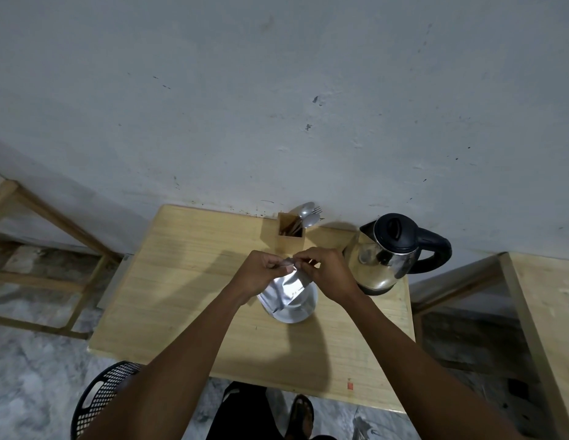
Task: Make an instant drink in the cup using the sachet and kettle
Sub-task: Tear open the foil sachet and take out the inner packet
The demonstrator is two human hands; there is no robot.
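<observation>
Sachet point(284, 289), light, crinkly foil, hangs over the cup point(300, 308) mid-table, left hand point(260, 271) and right hand point(327, 268) both pinched on its top edge, the likeliest tear point.

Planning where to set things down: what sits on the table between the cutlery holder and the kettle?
Nothing: in the head view, only bare wooden tabletop lies between the wooden cutlery holder and the kettle.

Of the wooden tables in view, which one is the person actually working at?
The central light wooden table, carrying the steel kettle with black lid and wooden cutlery holder. Both hands, left hand and right hand, pinch the silver foil sachet above it; the side tables are out of reach.
</observation>
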